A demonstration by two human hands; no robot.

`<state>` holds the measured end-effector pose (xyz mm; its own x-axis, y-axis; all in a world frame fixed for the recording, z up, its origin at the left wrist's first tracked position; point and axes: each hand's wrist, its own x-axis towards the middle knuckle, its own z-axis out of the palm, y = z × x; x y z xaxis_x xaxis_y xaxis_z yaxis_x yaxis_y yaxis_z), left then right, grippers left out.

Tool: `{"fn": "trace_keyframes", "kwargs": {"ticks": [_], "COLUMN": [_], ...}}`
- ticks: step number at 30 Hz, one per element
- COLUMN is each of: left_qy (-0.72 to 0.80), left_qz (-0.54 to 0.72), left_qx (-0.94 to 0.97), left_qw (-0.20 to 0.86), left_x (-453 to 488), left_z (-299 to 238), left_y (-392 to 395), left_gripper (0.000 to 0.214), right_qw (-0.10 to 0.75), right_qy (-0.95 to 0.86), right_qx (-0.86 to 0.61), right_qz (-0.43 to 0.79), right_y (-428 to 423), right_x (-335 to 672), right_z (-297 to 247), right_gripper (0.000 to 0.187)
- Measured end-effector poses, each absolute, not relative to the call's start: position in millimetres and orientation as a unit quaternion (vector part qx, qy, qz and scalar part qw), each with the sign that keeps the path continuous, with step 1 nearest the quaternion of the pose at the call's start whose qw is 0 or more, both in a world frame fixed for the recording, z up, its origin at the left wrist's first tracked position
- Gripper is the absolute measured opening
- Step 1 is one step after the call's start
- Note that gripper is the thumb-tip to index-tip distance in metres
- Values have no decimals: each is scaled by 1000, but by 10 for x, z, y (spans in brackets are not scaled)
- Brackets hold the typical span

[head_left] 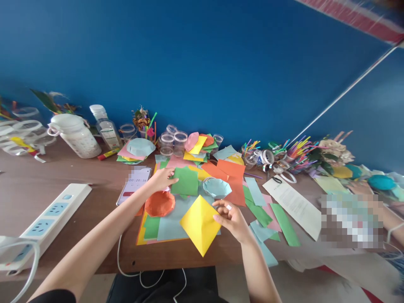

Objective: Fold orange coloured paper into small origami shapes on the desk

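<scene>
Head view, right hand pinching folded yellow paper, left hand open on green paper

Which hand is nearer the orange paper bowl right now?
Left. The left hand is just beyond the orange paper bowl, its fingers at the green paper square. The right hand is farther off to the bowl's right, at the yellow folded paper.

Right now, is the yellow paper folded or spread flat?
Folded: the yellow paper shows crease lines across its diamond shape, and it looks raised at the middle, next to the right hand.
</scene>
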<state>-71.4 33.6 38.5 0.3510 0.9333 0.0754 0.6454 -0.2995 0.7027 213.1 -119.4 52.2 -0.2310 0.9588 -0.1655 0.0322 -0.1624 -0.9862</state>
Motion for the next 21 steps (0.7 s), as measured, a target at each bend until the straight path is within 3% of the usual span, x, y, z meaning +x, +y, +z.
{"fn": "trace_keyframes", "kwargs": {"ticks": [4,9,13,17,21], "left_qy": [542,584,627,612,558], "left_qz": [203,186,163,76,68], "left_qx": [781,769,755,778,821], "left_qw": [235,182,103,115,100], "left_x": [-733,-749,-882,-1088,-1161], "left_z": [450,590,667,587,481], "left_y": [297,211,65,-134,-257], "left_gripper": [29,47,36,27,25], "right_qw": [383,384,389,401,393], "right_qy": [-512,-517,-520,-515,-520], "right_qx": [-479,-480,-480,-481,-485], "right_qz": [601,595,590,586,583], "right_y": [-1183,-1152,-1155,-1173,-1154], "right_x": [2110,2074,2095,2163,2151], "right_z": [556,618,623,567,500], "right_gripper": [37,36,35,33,33]}}
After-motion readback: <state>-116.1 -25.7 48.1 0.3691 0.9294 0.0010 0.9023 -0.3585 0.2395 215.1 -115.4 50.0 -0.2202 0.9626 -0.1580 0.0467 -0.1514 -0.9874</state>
